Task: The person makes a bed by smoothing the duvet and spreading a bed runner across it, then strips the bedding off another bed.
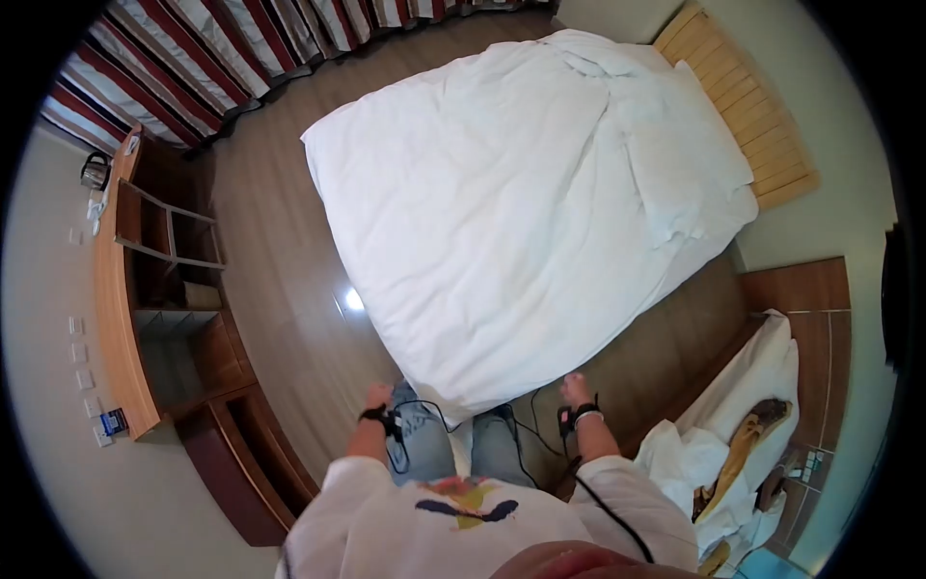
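A large white duvet (pixel 463 212) covers the bed in front of me, its near end hanging between my legs. My left hand (pixel 378 396) is beside my left knee, left of the duvet's near corner and apart from it. Its fingers are too small and unclear to read. On the other side, my right hand (pixel 576 388) is closed, close to the duvet's near right edge, with nothing seen in it. Whether it touches the cloth I cannot tell. Each wrist carries a dark strapped device with a cable.
A white pillow (pixel 675 174) lies near the wooden headboard (pixel 748 111). Along the left wall stands a wooden desk (pixel 121 318) with a chair (pixel 169 227) and a kettle (pixel 95 171). White bedding (pixel 723 415) is heaped on the right. Loose cables hang by my legs.
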`<state>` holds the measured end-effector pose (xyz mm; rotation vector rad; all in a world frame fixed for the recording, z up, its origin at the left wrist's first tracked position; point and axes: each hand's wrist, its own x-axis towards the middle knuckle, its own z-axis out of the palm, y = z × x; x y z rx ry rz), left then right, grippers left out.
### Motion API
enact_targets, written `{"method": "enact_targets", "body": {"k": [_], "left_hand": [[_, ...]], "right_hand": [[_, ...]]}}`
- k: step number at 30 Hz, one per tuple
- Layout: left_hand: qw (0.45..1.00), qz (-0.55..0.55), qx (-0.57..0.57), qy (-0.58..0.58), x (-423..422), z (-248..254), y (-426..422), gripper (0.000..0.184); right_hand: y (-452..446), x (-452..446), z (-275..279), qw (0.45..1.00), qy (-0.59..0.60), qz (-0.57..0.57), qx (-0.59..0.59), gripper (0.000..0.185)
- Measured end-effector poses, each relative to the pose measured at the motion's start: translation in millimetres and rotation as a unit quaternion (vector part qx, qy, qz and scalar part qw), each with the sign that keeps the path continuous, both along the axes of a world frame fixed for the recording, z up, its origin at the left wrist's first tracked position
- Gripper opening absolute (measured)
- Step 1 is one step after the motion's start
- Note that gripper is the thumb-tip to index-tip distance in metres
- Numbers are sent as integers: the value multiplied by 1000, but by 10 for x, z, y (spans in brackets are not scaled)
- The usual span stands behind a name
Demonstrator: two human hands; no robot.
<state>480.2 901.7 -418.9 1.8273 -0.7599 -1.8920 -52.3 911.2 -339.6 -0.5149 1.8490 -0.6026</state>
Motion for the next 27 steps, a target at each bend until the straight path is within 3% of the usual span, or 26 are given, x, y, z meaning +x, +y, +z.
{"method": "enact_targets", "body": {"k": [1,2,3,5,6,8,10,12,14,15,18,20,22,23,24,25,27], "left_hand": [[994,78,31,-67,-294,57,110,23],[977,154,62,-132,-567,219,238,26],[976,164,68,-129,-779,371,303,26],[973,131,143,-127,-1033,529,336,41],[971,140,148,-123,-1102,523,429,41],[968,183,158,-72,-1245,478,617,52],[932,298,202,38,-1346,654,543,65],[914,324,180,166,-1189,-211,712,68],[856,427,127,262,-1453,39,574,65],[876,401,129,237,-1457,150,492,65],[882,402,201,140,-1510,138,485,62],[895,378,171,163,-1229,-458,460,53],[987,159,35,6,-908,-1258,480,32],[990,124,-5,-64,-916,-1052,477,28],[982,165,-20,-87,-969,-706,436,25],[974,201,-37,-101,-1021,-335,421,21],[958,247,-82,-120,-1073,267,400,15]], "right_hand": [[-239,68,302,996,-45,-79,16,16],[-286,-142,-334,996,43,63,-37,21],[-313,-464,-973,964,135,210,-88,26],[-586,-32,-243,996,-65,-34,42,28],[-748,242,255,971,-125,-175,100,29],[-633,298,10,975,-146,-145,85,33],[-468,410,-163,973,-174,-130,77,37],[-502,507,-275,964,-240,-70,90,43],[-525,528,-500,986,-149,-27,72,54],[-577,520,-514,987,-105,-15,122,52],[-383,482,-760,998,37,-40,29,37],[-474,418,-844,998,56,-5,11,31],[-545,385,-812,997,76,30,-7,26],[-570,373,-755,999,31,31,-28,22],[-581,357,-698,998,-15,32,-49,18],[-575,297,-676,998,-15,36,-53,18],[-557,114,-659,984,35,153,-82,16]]}}
